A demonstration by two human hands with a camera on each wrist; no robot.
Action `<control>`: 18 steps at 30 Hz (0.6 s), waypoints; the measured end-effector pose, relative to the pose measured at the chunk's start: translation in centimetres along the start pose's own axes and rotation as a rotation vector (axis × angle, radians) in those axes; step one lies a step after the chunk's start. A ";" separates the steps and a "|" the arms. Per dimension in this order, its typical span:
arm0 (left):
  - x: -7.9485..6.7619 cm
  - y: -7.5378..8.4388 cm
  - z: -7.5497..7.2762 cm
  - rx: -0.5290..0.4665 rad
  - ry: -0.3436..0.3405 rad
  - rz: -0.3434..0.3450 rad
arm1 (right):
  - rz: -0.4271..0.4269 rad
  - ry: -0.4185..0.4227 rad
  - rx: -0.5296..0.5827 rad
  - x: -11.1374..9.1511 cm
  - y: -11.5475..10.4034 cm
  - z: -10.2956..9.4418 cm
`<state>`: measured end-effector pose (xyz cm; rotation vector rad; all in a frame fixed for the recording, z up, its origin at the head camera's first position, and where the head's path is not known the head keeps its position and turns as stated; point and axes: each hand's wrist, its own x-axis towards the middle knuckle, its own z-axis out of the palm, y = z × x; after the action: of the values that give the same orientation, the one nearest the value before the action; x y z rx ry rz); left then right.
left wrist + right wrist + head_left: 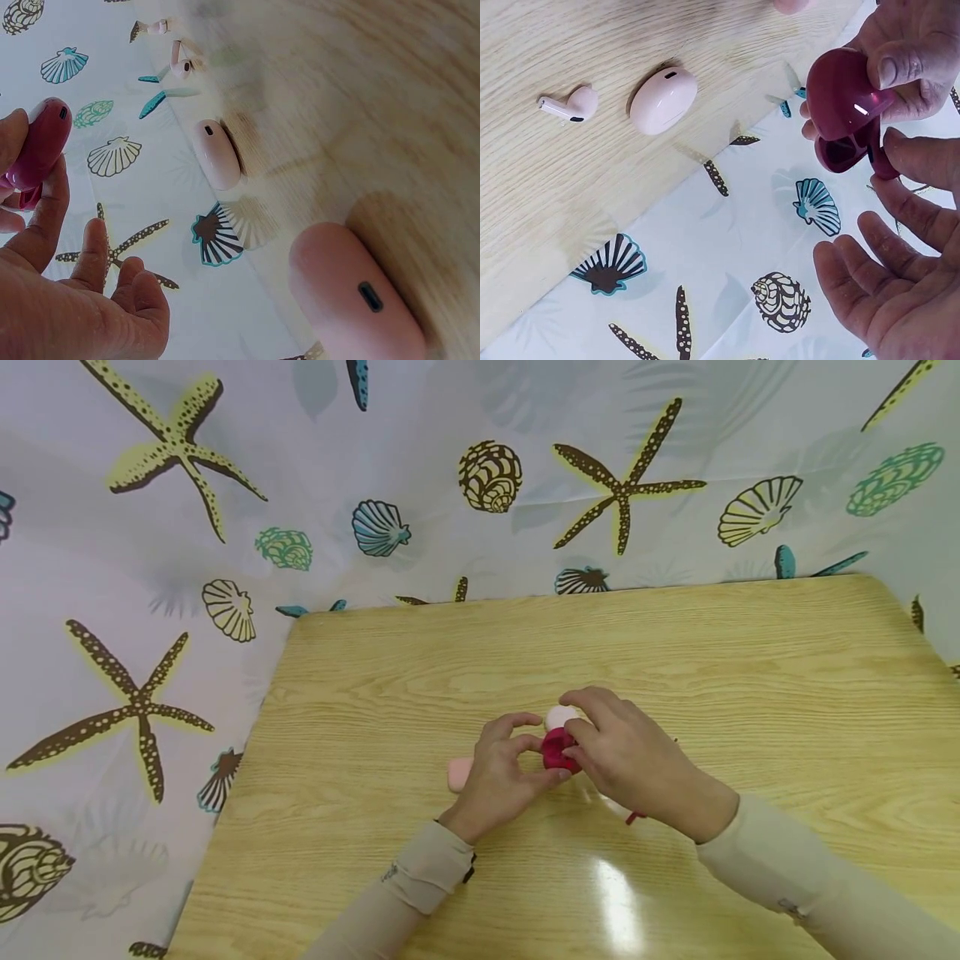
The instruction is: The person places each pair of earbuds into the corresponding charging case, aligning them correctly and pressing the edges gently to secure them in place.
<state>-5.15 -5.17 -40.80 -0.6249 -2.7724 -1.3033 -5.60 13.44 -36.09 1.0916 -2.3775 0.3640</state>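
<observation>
The head view looks forward and down from above, far enough back to take in the left hand (501, 768), the right hand (637, 756), much of the tabletop (390, 693) and the patterned cloth (420, 435) beyond. Each wrist view looks from close beside its own hand toward the cloth, tilted so the tabletop's edge runs diagonally: the left shows tabletop at upper right, the right at upper left. All three share the red case (840, 90).
</observation>
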 end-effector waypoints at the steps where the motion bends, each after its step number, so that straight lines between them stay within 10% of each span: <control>1: 0.0 0.0 0.0 -0.004 0.000 0.000 | -0.004 -0.001 -0.002 0.0 -0.1 0.0; 18: 0.0 0.1 0.0 -0.004 0.000 0.005 | -0.073 -0.021 0.024 0.3 -0.2 -0.1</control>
<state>-5.08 -5.14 -40.72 -0.6319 -2.7664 -1.3084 -5.61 13.14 -35.85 1.1954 -2.3497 0.3582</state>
